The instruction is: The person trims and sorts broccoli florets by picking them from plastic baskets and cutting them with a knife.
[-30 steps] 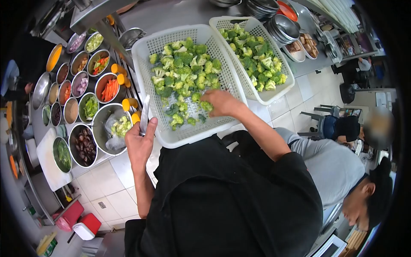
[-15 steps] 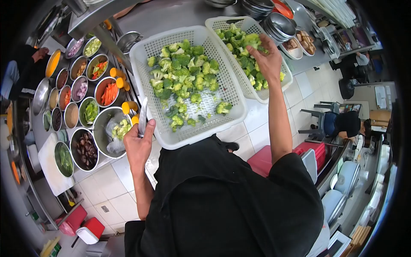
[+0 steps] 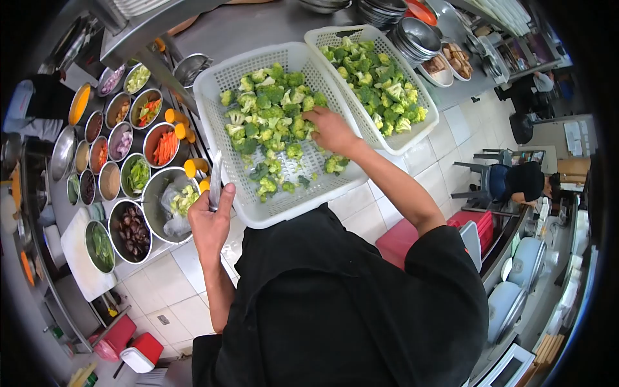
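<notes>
A knife (image 3: 215,180) points upward in my left hand (image 3: 211,216), beside the left edge of a white perforated basket (image 3: 284,216). Broccoli florets (image 3: 271,103) fill much of that basket, with a thinner scatter toward its near end. My right hand (image 3: 334,132) reaches into it, fingers bent down against the florets at the right side; its fingertips are partly hidden, and I cannot make out what they grip. A second white basket (image 3: 431,122) with more broccoli (image 3: 380,84) stands to the right, next to the first.
Metal containers of cut vegetables, including carrots (image 3: 166,148) and dark pieces (image 3: 133,235), stand at the left with yellow-capped bottles (image 3: 184,132). Stacked metal bowls (image 3: 419,39) are at the back right. A person (image 3: 525,182) is at the far right.
My right hand has moved from over the right basket back into the left one. The co-worker in grey seen close at the right earlier is gone from view. My left hand still holds the knife.
</notes>
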The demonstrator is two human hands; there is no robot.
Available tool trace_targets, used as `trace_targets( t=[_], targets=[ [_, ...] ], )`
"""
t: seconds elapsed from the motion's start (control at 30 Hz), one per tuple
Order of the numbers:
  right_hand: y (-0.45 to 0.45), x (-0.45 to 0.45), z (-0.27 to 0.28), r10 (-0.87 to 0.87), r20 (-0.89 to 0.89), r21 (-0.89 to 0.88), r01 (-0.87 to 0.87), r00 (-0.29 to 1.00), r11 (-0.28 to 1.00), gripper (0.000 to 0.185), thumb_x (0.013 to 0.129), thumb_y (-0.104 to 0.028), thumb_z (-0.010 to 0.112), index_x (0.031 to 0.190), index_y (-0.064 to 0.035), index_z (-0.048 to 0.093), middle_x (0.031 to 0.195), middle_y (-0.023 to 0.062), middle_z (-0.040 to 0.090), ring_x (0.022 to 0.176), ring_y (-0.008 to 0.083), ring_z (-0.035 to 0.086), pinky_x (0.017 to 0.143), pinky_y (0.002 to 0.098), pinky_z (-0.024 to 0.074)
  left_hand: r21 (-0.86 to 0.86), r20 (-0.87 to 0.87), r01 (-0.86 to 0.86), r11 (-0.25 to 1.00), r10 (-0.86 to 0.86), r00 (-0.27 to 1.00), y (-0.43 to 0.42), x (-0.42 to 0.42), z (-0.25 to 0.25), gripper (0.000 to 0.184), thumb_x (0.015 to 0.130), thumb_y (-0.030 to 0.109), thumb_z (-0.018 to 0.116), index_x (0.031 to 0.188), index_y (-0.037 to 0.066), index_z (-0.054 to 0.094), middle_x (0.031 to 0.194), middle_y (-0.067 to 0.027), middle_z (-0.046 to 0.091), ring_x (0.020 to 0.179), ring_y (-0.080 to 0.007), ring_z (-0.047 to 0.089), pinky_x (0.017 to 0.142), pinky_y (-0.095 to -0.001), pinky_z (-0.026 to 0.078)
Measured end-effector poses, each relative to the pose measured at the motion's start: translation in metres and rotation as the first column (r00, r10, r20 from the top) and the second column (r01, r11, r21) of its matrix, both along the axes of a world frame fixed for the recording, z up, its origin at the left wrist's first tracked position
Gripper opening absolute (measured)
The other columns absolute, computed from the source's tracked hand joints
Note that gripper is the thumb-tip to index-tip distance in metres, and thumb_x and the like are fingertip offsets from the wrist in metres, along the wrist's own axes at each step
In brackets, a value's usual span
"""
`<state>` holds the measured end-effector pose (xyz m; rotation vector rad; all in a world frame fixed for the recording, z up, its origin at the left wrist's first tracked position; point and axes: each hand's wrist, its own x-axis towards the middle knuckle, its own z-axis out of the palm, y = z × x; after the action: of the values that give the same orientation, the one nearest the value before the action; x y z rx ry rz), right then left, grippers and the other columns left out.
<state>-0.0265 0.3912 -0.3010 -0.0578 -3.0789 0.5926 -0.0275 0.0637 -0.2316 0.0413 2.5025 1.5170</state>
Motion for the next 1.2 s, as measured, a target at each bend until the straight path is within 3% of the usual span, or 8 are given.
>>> trace_targets(
  t=[0.1, 0.2, 0.33, 0.6, 0.7, 0.9, 1.03, 1.2],
  targets=[
    [0.01, -0.005, 0.015, -0.067, 0.021, -0.397, 0.069, 0.998, 0.915, 0.041, 0.077, -0.008, 0.072, 0.116, -0.0031, 0.061, 0.105, 0.0114, 0.065, 0.095, 0.025, 0.064, 0.085, 0.0344, 0.0518, -0.034, 0.01, -0.029, 0.999, 0.03, 1.0, -0.006, 0.002, 0.001, 0.043, 0.085, 0.035, 0.074, 0.071, -0.004, 0.062, 0.054, 0.0005, 0.048, 0.053, -0.0085, 0.039, 0.05, -0.028, 0.035],
    [0.015, -0.003, 0.037, -0.121, 0.15, -0.876, 0.188, 0.981, 0.444, 0.038, 0.082, -0.009, 0.071, 0.118, -0.0015, 0.06, 0.101, 0.0067, 0.066, 0.089, 0.016, 0.064, 0.082, 0.0297, 0.0508, -0.018, 0.002, -0.066, 0.998, 0.066, 0.998, -0.008, 0.005, -0.004, 0.044, 0.084, 0.035, 0.074, 0.07, -0.004, 0.061, 0.054, 0.0005, 0.048, 0.053, -0.009, 0.039, 0.049, -0.0284, 0.034],
    [0.025, 0.001, 0.056, -0.106, 0.058, -0.939, 0.091, 0.993, 0.333, 0.038, 0.086, -0.007, 0.068, 0.122, -0.0024, 0.059, 0.107, 0.0039, 0.063, 0.094, 0.0114, 0.062, 0.084, 0.0274, 0.0514, -0.056, 0.013, -0.057, 0.997, 0.058, 0.998, -0.006, 0.006, 0.002, 0.044, 0.084, 0.035, 0.074, 0.07, -0.004, 0.061, 0.055, 0.0004, 0.048, 0.054, -0.0094, 0.039, 0.05, -0.029, 0.035],
    [0.104, -0.031, 0.07, -0.622, -0.2, -0.793, 0.248, 0.757, 0.557, 0.04, 0.082, -0.006, 0.072, 0.119, 0.0031, 0.06, 0.108, 0.0137, 0.068, 0.089, 0.0156, 0.065, 0.082, 0.0302, 0.0534, -0.033, 0.014, -0.052, 0.998, 0.053, 0.999, -0.003, 0.005, -0.001, 0.043, 0.085, 0.035, 0.074, 0.07, -0.003, 0.061, 0.056, 0.0008, 0.048, 0.054, -0.0089, 0.04, 0.05, -0.0286, 0.035],
    [0.11, -0.034, 0.078, -0.511, -0.637, -0.387, 0.334, 0.577, 0.859, 0.041, 0.082, -0.011, 0.072, 0.119, 0.0041, 0.06, 0.114, 0.0175, 0.067, 0.086, 0.0202, 0.067, 0.08, 0.0314, 0.0536, -0.025, 0.006, -0.033, 0.999, 0.033, 0.999, -0.003, 0.005, -0.003, 0.042, 0.085, 0.035, 0.074, 0.071, -0.004, 0.062, 0.056, 0.0011, 0.048, 0.055, -0.0088, 0.04, 0.05, -0.0282, 0.036],
    [0.044, 0.012, 0.074, 0.005, -0.018, -0.194, -0.008, 1.0, 0.981, 0.041, 0.077, -0.015, 0.076, 0.116, -0.0054, 0.065, 0.118, 0.0151, 0.065, 0.108, 0.0292, 0.063, 0.09, 0.0385, 0.0517, -0.026, 0.031, -0.077, 0.997, 0.078, 0.996, -0.001, 0.007, 0.001, 0.042, 0.085, 0.034, 0.073, 0.072, -0.004, 0.063, 0.056, 0.0007, 0.05, 0.055, -0.0084, 0.041, 0.051, -0.0277, 0.036],
    [0.003, 0.039, 0.038, 0.315, 0.4, -0.018, -0.336, 0.861, 0.942, 0.045, 0.065, -0.007, 0.074, 0.11, -0.0051, 0.067, 0.105, 0.014, 0.064, 0.099, 0.0323, 0.063, 0.086, 0.0415, 0.0516, -0.018, 0.034, -0.059, 0.998, 0.06, 0.998, 0.0, 0.007, -0.002, 0.042, 0.086, 0.034, 0.073, 0.072, -0.004, 0.063, 0.057, 0.0005, 0.051, 0.055, -0.0083, 0.041, 0.051, -0.0276, 0.036],
    [0.008, 0.049, 0.016, 0.319, 0.394, 0.015, -0.353, 0.862, 0.936, 0.042, 0.063, -0.005, 0.074, 0.105, -0.0076, 0.069, 0.101, 0.0141, 0.062, 0.096, 0.0343, 0.062, 0.082, 0.043, 0.0519, -0.042, 0.026, -0.066, 0.997, 0.067, 0.997, 0.003, 0.005, 0.002, 0.042, 0.086, 0.034, 0.073, 0.071, -0.004, 0.062, 0.057, 0.0005, 0.051, 0.055, -0.0084, 0.041, 0.051, -0.028, 0.036]
  ],
)
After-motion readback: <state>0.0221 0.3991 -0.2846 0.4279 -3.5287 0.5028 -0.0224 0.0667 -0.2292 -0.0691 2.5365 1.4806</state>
